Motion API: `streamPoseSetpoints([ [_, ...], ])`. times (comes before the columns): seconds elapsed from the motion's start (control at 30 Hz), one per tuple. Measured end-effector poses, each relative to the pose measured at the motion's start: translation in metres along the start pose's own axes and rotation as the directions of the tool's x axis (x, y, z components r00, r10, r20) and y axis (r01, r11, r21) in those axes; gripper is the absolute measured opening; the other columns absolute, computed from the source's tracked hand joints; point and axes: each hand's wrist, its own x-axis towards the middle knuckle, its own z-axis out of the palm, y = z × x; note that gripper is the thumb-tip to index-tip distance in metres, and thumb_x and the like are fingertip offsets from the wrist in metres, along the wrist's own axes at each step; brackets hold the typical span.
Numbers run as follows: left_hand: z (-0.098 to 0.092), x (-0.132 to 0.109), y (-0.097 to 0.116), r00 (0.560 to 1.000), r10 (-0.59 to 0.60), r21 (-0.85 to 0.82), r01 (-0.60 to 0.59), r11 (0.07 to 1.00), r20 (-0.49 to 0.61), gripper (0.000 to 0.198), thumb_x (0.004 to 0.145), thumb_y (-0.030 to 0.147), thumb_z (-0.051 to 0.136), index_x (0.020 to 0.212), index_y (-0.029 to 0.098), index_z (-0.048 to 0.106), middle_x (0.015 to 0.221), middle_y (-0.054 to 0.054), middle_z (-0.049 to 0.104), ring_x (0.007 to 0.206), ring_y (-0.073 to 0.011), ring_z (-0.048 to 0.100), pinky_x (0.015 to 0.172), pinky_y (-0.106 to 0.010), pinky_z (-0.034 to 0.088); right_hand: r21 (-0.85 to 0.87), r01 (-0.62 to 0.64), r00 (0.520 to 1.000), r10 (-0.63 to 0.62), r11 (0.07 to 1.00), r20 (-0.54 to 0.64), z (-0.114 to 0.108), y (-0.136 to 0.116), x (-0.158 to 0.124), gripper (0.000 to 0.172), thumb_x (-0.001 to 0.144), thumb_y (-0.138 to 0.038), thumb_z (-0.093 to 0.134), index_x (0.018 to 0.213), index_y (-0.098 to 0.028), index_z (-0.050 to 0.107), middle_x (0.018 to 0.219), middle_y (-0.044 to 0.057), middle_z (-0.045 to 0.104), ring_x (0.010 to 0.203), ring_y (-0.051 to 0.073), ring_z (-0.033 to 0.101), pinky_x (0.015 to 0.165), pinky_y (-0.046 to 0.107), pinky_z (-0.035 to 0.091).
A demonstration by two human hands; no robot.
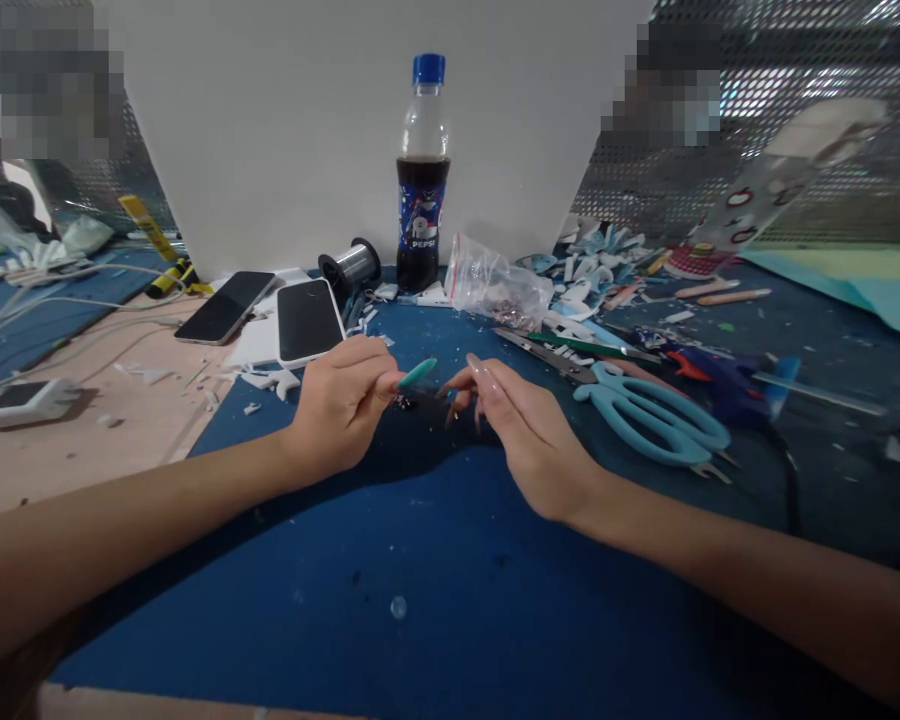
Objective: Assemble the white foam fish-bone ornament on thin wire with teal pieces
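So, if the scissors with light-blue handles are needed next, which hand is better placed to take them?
Probably the right hand: the scissors lie close beside it, on its outer side, while the left hand is farther away.

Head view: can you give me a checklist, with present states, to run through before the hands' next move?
1. Both hands visible: ok; left hand and right hand show above the blue mat.
2. Fingertip contents: cannot tell; too small and blurred.
3. Scissors set down: ok, beside the right hand.
4. Bottle upright, capped: ok.
5. Mat free of scraps: not ok.
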Motion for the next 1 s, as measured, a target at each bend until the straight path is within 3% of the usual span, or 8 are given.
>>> streamPoseSetpoints([
  [0.17, 0.001, 0.001, 0.002, 0.989, 0.114, 0.008, -0.116, 0.993, 0.097, 0.043, 0.095, 0.035, 0.028, 0.06, 0.017, 0.046, 0.057, -0.001, 0.045, 0.055, -0.0122, 0.039, 0.054, -0.026, 0.034, -0.099, 0.173, 0.984, -0.168, 0.98, 0.061, 0.001, -0.005, -0.005, 0.026, 0.096, -0.033, 0.03, 0.095, -0.018, 0.052, 0.091, 0.007, 0.057, 0.091, 0.02, 0.047, 0.08, 0.037, 0.036],
  [0.37, 0.003, 0.001, 0.004, 0.986, 0.116, 0.053, -0.123, 0.991, 0.117, 0.043, 0.095, 0.033, 0.029, 0.06, 0.017, 0.048, 0.058, -0.002, 0.046, 0.056, -0.0128, 0.039, 0.055, -0.026, 0.035, -0.066, 0.015, 0.992, -0.007, 0.998, 0.123, 0.01, -0.017, -0.013, 0.037, 0.097, -0.037, 0.027, 0.073, -0.019, 0.049, 0.071, 0.004, 0.054, 0.079, 0.019, 0.046, 0.074, 0.037, 0.036],
  [0.53, 0.004, -0.001, 0.003, 0.983, 0.141, -0.015, -0.141, 0.99, 0.12, 0.042, 0.095, 0.035, 0.03, 0.06, 0.017, 0.046, 0.059, -0.001, 0.044, 0.056, -0.0122, 0.039, 0.055, -0.026, 0.035, -0.048, 0.025, 0.996, -0.021, 0.999, 0.084, 0.011, -0.014, -0.012, 0.029, 0.095, -0.031, 0.036, 0.074, -0.02, 0.053, 0.065, 0.001, 0.051, 0.072, 0.017, 0.046, 0.066, 0.031, 0.036],
  [0.63, 0.002, 0.0, 0.001, 0.996, 0.071, -0.035, -0.069, 0.997, 0.058, 0.039, 0.096, 0.03, 0.027, 0.063, 0.017, 0.045, 0.061, -0.001, 0.043, 0.056, -0.0113, 0.04, 0.054, -0.025, 0.035, 0.009, -0.005, 0.999, 0.005, 1.0, 0.04, 0.008, -0.009, -0.009, 0.031, 0.095, -0.03, 0.038, 0.069, -0.019, 0.053, 0.062, -0.002, 0.049, 0.063, 0.013, 0.046, 0.062, 0.027, 0.036],
  [0.7, 0.0, 0.001, 0.0, 0.999, -0.039, 0.061, 0.037, 0.997, 0.027, 0.035, 0.095, 0.024, 0.027, 0.064, 0.017, 0.043, 0.062, 0.0, 0.042, 0.055, -0.0109, 0.04, 0.052, -0.024, 0.034, 0.068, -0.079, 0.997, 0.079, 0.995, 0.013, 0.005, -0.008, -0.007, 0.033, 0.094, -0.033, 0.039, 0.067, -0.019, 0.053, 0.055, -0.004, 0.045, 0.051, 0.01, 0.043, 0.056, 0.025, 0.036],
  [0.77, -0.001, 0.004, -0.002, 0.987, -0.133, 0.264, 0.106, 0.959, 0.086, 0.031, 0.093, 0.02, 0.031, 0.066, 0.017, 0.043, 0.064, -0.001, 0.044, 0.057, -0.0118, 0.041, 0.053, -0.025, 0.035, 0.146, -0.179, 0.984, 0.18, 0.973, 0.008, 0.004, -0.007, -0.006, 0.035, 0.094, -0.036, 0.038, 0.067, -0.019, 0.052, 0.047, -0.006, 0.04, 0.04, 0.008, 0.038, 0.047, 0.024, 0.033],
  [0.9, -0.001, 0.006, 0.001, 0.892, -0.232, 0.623, -0.068, 0.779, 0.387, 0.025, 0.09, 0.018, 0.036, 0.071, 0.014, 0.052, 0.07, -0.007, 0.054, 0.066, -0.0171, 0.05, 0.061, -0.029, 0.04, 0.286, -0.268, 0.96, 0.279, 0.92, 0.001, 0.005, -0.006, -0.004, 0.035, 0.094, -0.038, 0.038, 0.066, -0.02, 0.047, 0.042, -0.008, 0.037, 0.034, 0.007, 0.037, 0.039, 0.022, 0.031],
  [1.0, -0.002, 0.004, 0.007, 0.824, -0.316, 0.712, -0.143, 0.688, 0.47, 0.028, 0.09, 0.024, 0.036, 0.073, 0.012, 0.056, 0.071, -0.009, 0.058, 0.069, -0.0212, 0.055, 0.061, -0.032, 0.041, 0.316, -0.238, 0.965, 0.261, 0.918, -0.03, 0.006, -0.005, -0.004, 0.033, 0.094, -0.038, 0.04, 0.067, -0.019, 0.049, 0.044, -0.007, 0.041, 0.038, 0.006, 0.042, 0.045, 0.021, 0.038],
])
